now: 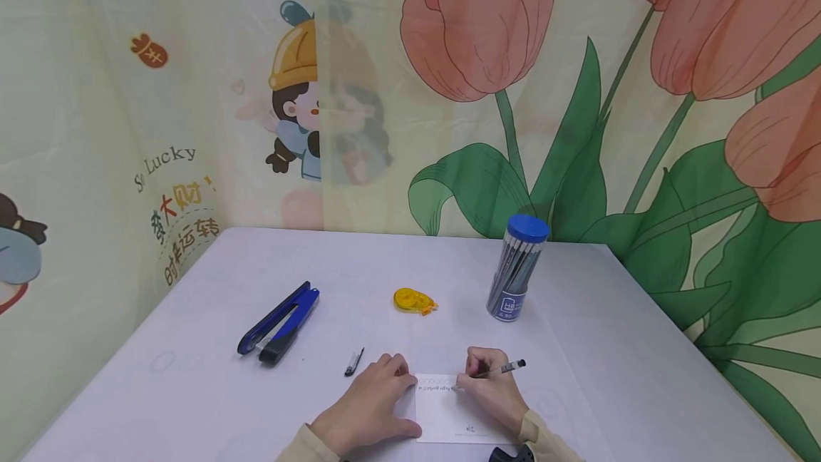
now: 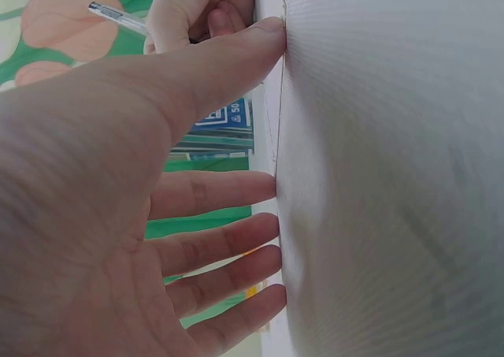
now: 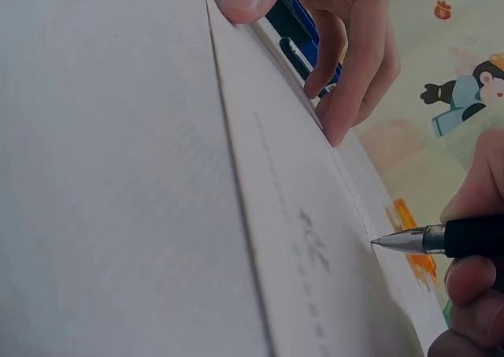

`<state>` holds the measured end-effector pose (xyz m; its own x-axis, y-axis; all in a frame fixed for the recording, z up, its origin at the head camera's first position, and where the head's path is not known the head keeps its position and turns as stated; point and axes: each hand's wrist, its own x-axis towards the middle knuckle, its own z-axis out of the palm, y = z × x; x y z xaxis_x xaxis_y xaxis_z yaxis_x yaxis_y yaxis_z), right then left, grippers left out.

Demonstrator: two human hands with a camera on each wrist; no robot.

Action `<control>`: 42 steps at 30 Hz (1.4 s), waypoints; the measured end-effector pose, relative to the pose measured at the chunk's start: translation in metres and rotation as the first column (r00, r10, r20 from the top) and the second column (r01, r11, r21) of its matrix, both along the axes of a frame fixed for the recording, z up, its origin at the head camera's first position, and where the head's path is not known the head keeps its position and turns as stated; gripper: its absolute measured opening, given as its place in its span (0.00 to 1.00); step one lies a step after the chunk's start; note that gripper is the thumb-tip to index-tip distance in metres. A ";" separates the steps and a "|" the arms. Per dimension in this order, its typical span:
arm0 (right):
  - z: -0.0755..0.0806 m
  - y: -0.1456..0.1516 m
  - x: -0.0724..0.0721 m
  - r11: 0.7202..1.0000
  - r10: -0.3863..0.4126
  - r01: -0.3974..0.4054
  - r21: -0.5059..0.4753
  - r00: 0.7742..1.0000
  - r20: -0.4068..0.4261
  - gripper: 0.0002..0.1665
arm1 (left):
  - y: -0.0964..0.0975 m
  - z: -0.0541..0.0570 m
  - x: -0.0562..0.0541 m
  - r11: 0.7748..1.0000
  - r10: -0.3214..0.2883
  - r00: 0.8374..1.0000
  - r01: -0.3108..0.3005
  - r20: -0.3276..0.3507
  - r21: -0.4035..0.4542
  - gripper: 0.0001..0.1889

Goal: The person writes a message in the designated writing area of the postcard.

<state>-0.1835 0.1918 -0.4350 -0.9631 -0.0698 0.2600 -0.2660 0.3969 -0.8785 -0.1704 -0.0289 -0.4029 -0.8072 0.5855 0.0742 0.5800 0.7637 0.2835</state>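
Note:
A white card (image 1: 442,419) with a line of handwriting near its far edge lies on the table. My right hand (image 1: 494,387) pinches a pen (image 1: 513,366), and in the right wrist view the pen's metal tip (image 3: 398,240) meets the paper. My left hand (image 1: 372,405) rests at the card's left edge, thumb on its near corner, with the fingers fairly straight in the left wrist view. Just beyond that hand lies a pen cap (image 1: 354,362). Part of the card is hidden under my right hand.
A blue and black stapler (image 1: 279,323) lies at the left. Further back are a yellow correction tape (image 1: 413,300) and, to its right, a clear tube of pencils (image 1: 515,269) with a blue lid. A printed curtain (image 1: 359,91) hangs behind the table (image 1: 359,262).

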 end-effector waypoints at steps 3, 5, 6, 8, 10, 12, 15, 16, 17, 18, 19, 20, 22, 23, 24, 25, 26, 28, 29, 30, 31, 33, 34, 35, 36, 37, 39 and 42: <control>0.000 0.000 0.000 1.000 0.015 -0.015 -0.004 1.000 -0.006 0.14 | 0.000 0.000 0.000 1.000 -0.001 1.000 0.001 -0.005 0.002 0.32; 0.000 0.000 0.000 1.000 0.024 -0.024 -0.011 1.000 -0.012 0.15 | 0.000 0.000 0.001 1.000 -0.002 1.000 0.002 -0.010 0.003 0.32; 0.000 0.000 0.000 1.000 0.027 -0.027 -0.011 1.000 -0.015 0.15 | 0.000 0.000 0.001 1.000 -0.003 1.000 0.003 -0.013 0.002 0.32; 0.000 0.000 0.000 1.000 0.025 -0.026 -0.012 0.999 -0.019 0.15 | 0.000 0.000 0.001 1.000 -0.003 1.000 0.003 -0.014 0.001 0.32; 0.000 0.000 0.000 1.000 0.017 -0.018 -0.017 1.000 -0.021 0.15 | 0.000 0.000 0.001 1.000 -0.001 1.000 0.001 -0.012 -0.001 0.32; 0.000 0.000 0.000 1.000 0.003 -0.003 -0.021 1.000 -0.019 0.15 | 0.000 0.000 0.001 1.000 0.002 1.000 -0.002 -0.007 -0.004 0.32; 0.000 -0.001 0.000 1.000 -0.020 0.019 -0.024 1.000 -0.011 0.15 | 0.001 0.000 0.001 1.000 0.007 1.000 -0.007 0.002 -0.006 0.32; 0.000 -0.001 0.000 0.999 -0.025 0.025 -0.023 1.000 -0.008 0.15 | 0.001 0.000 0.001 1.000 0.009 1.000 -0.009 0.005 -0.006 0.32; 0.000 -0.001 0.000 0.999 -0.030 0.030 -0.021 1.000 -0.006 0.15 | 0.001 0.000 0.001 1.000 0.009 1.000 -0.009 0.006 -0.006 0.32; 0.000 -0.001 0.000 0.999 -0.034 0.033 -0.020 0.999 -0.005 0.15 | 0.001 0.000 0.001 1.000 0.010 1.000 -0.010 0.007 -0.006 0.32; 0.001 -0.001 0.000 0.999 -0.037 0.037 -0.017 0.999 -0.005 0.15 | 0.001 0.000 0.001 1.000 0.010 1.000 -0.010 0.007 -0.005 0.32; 0.001 -0.001 0.000 0.999 -0.038 0.038 -0.018 0.999 -0.006 0.15 | 0.001 0.000 0.001 1.000 0.009 1.000 -0.009 0.008 -0.005 0.32; 0.000 -0.001 0.000 0.999 -0.040 0.040 -0.017 0.999 -0.009 0.15 | 0.001 0.000 0.001 1.000 0.008 1.000 -0.008 0.008 -0.003 0.32; 0.000 -0.001 0.000 0.999 -0.041 0.041 -0.016 0.999 -0.011 0.15 | 0.001 0.001 0.001 1.000 0.008 1.000 -0.008 0.008 -0.003 0.32; 0.000 -0.001 0.000 0.999 -0.041 0.041 -0.016 0.999 -0.013 0.15 | 0.001 0.001 0.001 1.000 0.008 1.000 -0.008 0.008 -0.002 0.32; 0.000 -0.001 0.000 0.999 -0.041 0.041 -0.015 0.999 -0.013 0.15 | 0.001 0.001 0.001 1.000 0.008 1.000 -0.008 0.009 -0.001 0.32; 0.000 -0.001 0.000 0.999 -0.041 0.041 -0.015 0.999 -0.013 0.16 | 0.001 0.001 0.001 1.000 0.008 1.000 -0.008 0.008 0.000 0.32; 0.000 -0.001 0.000 0.999 -0.042 0.042 -0.009 0.999 -0.006 0.15 | 0.001 0.001 0.002 1.000 0.009 1.000 -0.009 0.008 0.001 0.32; 0.000 -0.001 0.000 0.999 -0.043 0.043 -0.007 0.999 -0.002 0.15 | 0.001 0.001 0.002 1.000 0.010 1.000 -0.010 0.008 0.002 0.32; 0.000 -0.001 0.000 0.999 -0.043 0.043 -0.005 0.999 0.004 0.15 | 0.001 0.001 0.002 1.000 0.010 1.000 -0.010 0.007 0.003 0.32; 0.000 -0.001 0.000 0.999 -0.044 0.044 -0.004 0.999 0.009 0.15 | 0.001 0.001 0.002 1.000 0.010 1.000 -0.010 0.007 0.004 0.32; 0.000 -0.001 0.000 0.999 -0.044 0.044 -0.003 0.999 0.016 0.15 | 0.001 0.001 0.002 1.000 0.010 1.000 -0.010 0.005 0.003 0.32; 0.001 -0.001 0.000 0.999 -0.045 0.045 -0.003 0.999 0.018 0.15 | 0.001 0.001 0.002 1.000 0.010 1.000 -0.010 0.005 0.002 0.32; 0.001 -0.001 0.000 0.999 -0.046 0.046 0.000 0.999 0.016 0.15 | 0.001 0.001 0.002 1.000 0.010 1.000 -0.010 0.005 0.001 0.32; 0.001 -0.001 0.000 0.999 -0.046 0.046 0.002 0.999 0.014 0.15 | 0.001 0.001 0.002 1.000 0.011 1.000 -0.011 0.005 -0.001 0.32; 0.001 -0.001 0.000 0.999 -0.045 0.045 0.004 0.999 0.012 0.15 | 0.001 0.001 0.002 1.000 0.012 1.000 -0.012 0.006 -0.003 0.32; 0.001 -0.001 0.000 0.999 -0.043 0.043 0.005 0.999 0.008 0.15 | 0.001 0.001 0.002 1.000 0.012 1.000 -0.012 0.005 -0.007 0.32; 0.001 -0.001 0.000 0.999 -0.038 0.038 0.002 0.999 0.006 0.15 | 0.001 0.001 0.001 1.000 0.013 1.000 -0.013 0.005 -0.011 0.32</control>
<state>-0.1837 0.1906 -0.4339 -0.9665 -0.0336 0.2545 -0.2456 0.4086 -0.8790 -0.1690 -0.0278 -0.4018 -0.8151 0.5758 0.0639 0.5687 0.7741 0.2780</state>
